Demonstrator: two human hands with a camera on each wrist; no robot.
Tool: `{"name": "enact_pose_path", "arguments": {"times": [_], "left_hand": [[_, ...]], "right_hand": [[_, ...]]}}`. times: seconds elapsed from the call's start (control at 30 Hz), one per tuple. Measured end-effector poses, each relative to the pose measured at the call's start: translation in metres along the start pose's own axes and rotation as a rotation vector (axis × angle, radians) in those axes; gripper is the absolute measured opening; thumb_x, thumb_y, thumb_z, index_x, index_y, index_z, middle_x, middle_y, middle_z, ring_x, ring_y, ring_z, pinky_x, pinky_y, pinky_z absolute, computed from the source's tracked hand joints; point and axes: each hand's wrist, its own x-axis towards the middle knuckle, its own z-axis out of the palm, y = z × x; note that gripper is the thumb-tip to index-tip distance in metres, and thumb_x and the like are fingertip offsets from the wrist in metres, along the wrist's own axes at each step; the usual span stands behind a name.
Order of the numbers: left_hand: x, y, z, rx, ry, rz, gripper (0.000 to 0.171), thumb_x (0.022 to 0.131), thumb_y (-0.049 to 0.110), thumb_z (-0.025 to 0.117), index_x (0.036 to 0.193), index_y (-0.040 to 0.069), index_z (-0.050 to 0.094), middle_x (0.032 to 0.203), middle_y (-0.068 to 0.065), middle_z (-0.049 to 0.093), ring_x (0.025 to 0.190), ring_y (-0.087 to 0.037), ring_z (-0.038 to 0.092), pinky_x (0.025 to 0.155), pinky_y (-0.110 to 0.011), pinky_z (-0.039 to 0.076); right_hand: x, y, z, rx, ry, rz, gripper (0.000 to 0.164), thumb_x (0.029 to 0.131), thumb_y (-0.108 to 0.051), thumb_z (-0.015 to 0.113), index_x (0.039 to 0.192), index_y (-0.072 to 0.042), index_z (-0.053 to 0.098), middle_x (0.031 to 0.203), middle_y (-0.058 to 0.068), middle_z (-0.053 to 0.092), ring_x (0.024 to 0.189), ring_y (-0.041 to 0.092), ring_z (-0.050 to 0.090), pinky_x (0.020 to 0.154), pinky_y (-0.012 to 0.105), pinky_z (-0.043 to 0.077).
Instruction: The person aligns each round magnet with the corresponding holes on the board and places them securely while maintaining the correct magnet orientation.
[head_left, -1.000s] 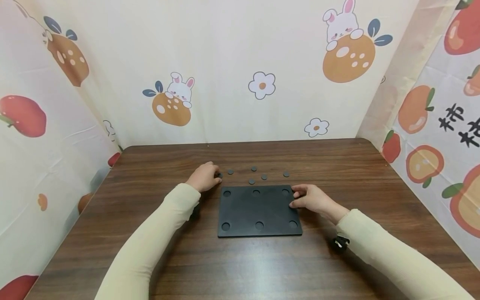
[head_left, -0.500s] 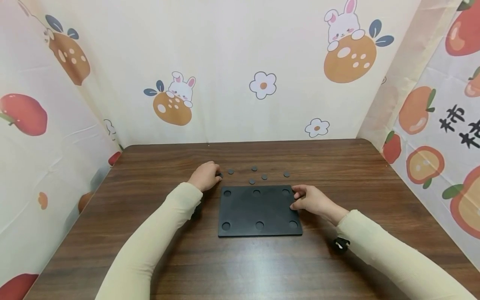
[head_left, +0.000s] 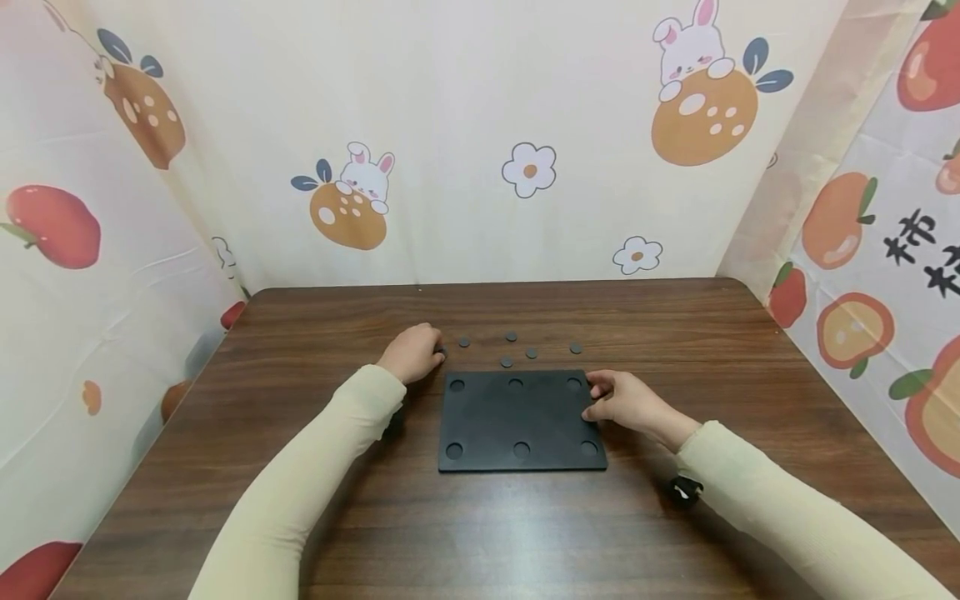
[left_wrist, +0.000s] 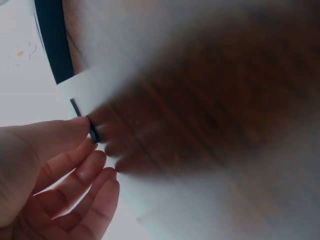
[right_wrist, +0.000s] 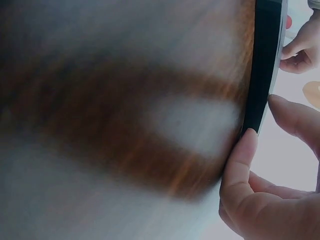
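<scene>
Near the back of the table, my left hand (head_left: 412, 353) pinches a small dark disc (left_wrist: 93, 131) between thumb and index finger, its other fingers curled loosely beside it. A flat black rectangular board (head_left: 521, 421) with several round recesses along its far and near sides lies in front. My right hand (head_left: 632, 403) holds the board's right side, thumb and index finger at its edge close to the far right corner. The right wrist view shows the index fingertip (right_wrist: 248, 137) against the board's dark side face (right_wrist: 265, 55).
Several more dark discs, among them one disc (head_left: 507, 362) close behind the board, lie scattered across the back of the brown wooden table (head_left: 337, 508). Behind and at both sides hang printed curtains (head_left: 450, 100) with rabbits, flowers and fruit.
The head view has shifted very slightly. Both hands, the board and the discs otherwise stay as they were.
</scene>
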Motion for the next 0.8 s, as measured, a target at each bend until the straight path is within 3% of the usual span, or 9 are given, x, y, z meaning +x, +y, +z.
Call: {"name": "enact_pose_path", "arguments": {"times": [0.3, 0.8], "left_hand": [[-0.004, 0.002, 0.0, 0.034, -0.025, 0.018, 0.014, 0.094, 0.02, 0.067, 0.094, 0.007, 0.071, 0.094, -0.007, 0.067, 0.085, -0.019, 0.061, 0.078, -0.036, 0.053], [-0.021, 0.011, -0.007, -0.038, -0.004, 0.037, 0.017, 0.093, 0.024, 0.069, 0.096, 0.008, 0.073, 0.095, -0.006, 0.065, 0.085, -0.019, 0.061, 0.077, -0.035, 0.053]], "right_hand": [[0.0, 0.0, 0.0, -0.011, 0.001, -0.01, 0.076, 0.081, -0.011, 0.077, 0.145, 0.005, 0.039, 0.11, 0.013, 0.054, 0.094, 0.022, 0.051, 0.072, 0.03, 0.045], [0.0, 0.0, 0.001, -0.03, -0.002, -0.005, 0.076, 0.081, -0.014, 0.077, 0.145, 0.004, 0.039, 0.114, 0.014, 0.054, 0.097, 0.023, 0.052, 0.074, 0.03, 0.045]]}}
